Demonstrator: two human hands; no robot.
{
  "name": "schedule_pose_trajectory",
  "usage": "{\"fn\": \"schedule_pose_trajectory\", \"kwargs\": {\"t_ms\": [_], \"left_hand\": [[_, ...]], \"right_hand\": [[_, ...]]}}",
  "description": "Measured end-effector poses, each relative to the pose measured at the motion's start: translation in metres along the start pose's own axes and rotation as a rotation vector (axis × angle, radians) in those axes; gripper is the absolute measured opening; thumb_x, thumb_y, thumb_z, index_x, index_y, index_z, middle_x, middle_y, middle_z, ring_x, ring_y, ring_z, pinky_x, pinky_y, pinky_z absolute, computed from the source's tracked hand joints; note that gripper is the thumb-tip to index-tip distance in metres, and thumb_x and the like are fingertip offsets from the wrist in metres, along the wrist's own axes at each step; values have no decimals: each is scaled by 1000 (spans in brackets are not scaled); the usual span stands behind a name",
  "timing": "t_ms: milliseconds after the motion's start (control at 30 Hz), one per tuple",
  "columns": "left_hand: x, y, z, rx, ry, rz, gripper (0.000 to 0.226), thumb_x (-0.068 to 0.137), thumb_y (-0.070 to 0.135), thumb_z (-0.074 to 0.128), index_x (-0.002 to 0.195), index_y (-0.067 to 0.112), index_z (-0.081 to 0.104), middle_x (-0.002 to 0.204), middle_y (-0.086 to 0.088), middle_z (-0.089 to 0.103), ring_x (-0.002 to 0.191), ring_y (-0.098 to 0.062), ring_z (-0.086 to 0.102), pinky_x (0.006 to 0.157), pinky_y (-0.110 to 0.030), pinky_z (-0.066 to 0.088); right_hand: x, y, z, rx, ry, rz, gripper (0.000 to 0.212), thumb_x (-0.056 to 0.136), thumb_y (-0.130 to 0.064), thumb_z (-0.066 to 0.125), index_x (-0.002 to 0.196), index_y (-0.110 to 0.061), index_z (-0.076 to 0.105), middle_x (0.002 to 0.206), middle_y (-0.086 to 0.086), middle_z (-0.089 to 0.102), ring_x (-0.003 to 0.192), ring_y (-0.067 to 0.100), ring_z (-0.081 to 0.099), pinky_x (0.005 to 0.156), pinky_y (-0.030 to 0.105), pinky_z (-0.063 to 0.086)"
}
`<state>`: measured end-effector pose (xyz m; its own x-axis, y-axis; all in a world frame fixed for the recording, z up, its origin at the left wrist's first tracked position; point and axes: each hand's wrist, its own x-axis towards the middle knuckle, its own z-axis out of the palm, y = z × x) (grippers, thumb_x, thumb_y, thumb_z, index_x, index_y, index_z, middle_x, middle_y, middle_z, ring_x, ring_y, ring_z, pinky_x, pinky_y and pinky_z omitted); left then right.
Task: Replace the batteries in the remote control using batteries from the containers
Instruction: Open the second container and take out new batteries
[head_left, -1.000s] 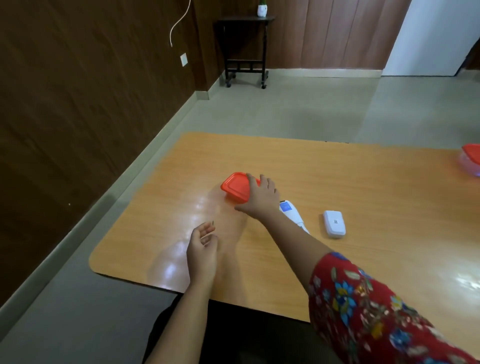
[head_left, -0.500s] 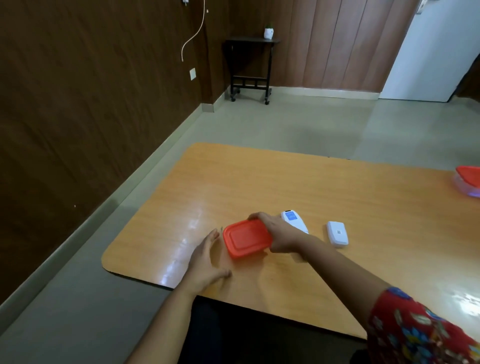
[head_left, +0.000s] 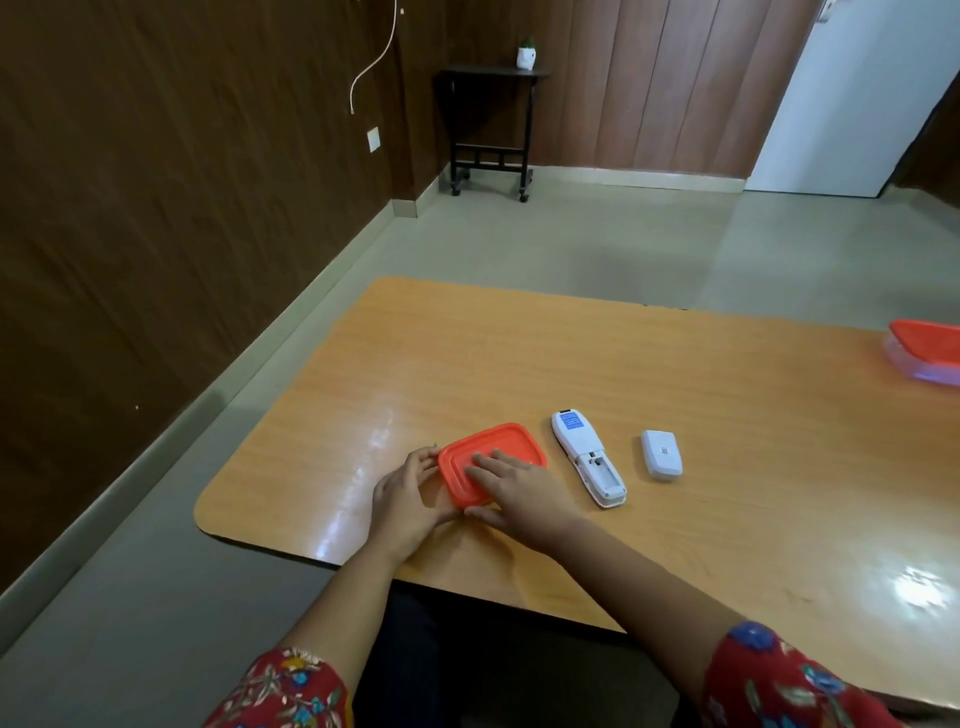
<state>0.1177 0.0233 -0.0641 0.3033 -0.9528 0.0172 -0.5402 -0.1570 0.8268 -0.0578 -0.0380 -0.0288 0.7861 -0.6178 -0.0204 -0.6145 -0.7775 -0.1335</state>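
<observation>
Bench (head_left: 675, 364) is showing an orange wood-grain top with rounded corners, glare patches sitting on its near-left and right areas. Grey floor (head_left: 571, 244) is running around it. Dark brown panelled wall (head_left: 156, 208) is filling the left side, a white wall plate (head_left: 373, 140) sitting on it and a white cable (head_left: 371, 67) dangling above the plate. Small black side table (head_left: 491, 130) on castors is standing in the far corner, a white pot (head_left: 527, 56) with a small green plant sitting on top. White door (head_left: 841, 104) is showing at far right.
</observation>
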Motion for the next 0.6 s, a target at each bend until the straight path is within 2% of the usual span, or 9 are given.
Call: {"fn": "schedule_pose_trajectory", "kwargs": {"t_ms": [67,133,233,300,367,467,533,600], "left_hand": [[1,1,2,56,15,5,81,56,39,87,126,30,47,122,10,65,109,3,52,108,-41,32],[3,0,3,69,12,-2,83,54,42,86,127,33,47,120,11,66,114,-1,55,109,-40,31],[6,-4,5,-10,5,-50,82,52,37,85,125,38,50,113,11,70,116,-2,57,110,-41,34],[8,-6,5,-49,15,-70,82,52,29,86,127,33,53,115,8,70,115,-4,59,108,-39,39],[10,-7,5,-80,9,-70,81,55,23,88,129,25,55,117,3,69,113,-6,61,103,-31,45],[8,-2,6,-117,-11,-40,81,53,40,86,127,22,59,114,7,69,105,0,63,89,-17,49],[7,-3,5,-124,0,-40,81,46,51,83,120,27,63,108,10,71,99,6,63,86,-18,51],[7,-4,3,-95,5,-33,81,43,49,87,118,29,64,108,10,72,100,2,65,87,-25,54]], "right_hand": [[1,-1,5,-88,46,-33,54,93,-45,42,133,-10,53,138,14,54,126,35,52,97,44,48],[2,0,15,-205,50,-29,54,88,-45,34,115,-13,67,116,10,70,104,31,68,82,39,56],[7,-3,27,-269,144,-45,55,90,-43,31,109,-12,72,107,9,74,96,29,71,80,38,57],[11,-5,32,-269,185,-27,58,96,-42,25,108,-10,72,106,11,74,95,31,71,80,39,57],[14,-7,37,-269,279,4,58,99,-39,23,104,-9,73,104,12,74,93,32,71,79,39,57],[15,-12,32,-139,486,34,44,93,-34,38,95,-9,74,96,9,75,86,30,72,74,35,57],[17,-14,27,-33,591,57,43,96,-32,37,90,-10,72,87,7,75,78,28,71,69,30,55],[15,-16,15,129,681,111,36,94,-32,41,94,-11,70,83,5,73,75,25,69,62,30,50]]}}
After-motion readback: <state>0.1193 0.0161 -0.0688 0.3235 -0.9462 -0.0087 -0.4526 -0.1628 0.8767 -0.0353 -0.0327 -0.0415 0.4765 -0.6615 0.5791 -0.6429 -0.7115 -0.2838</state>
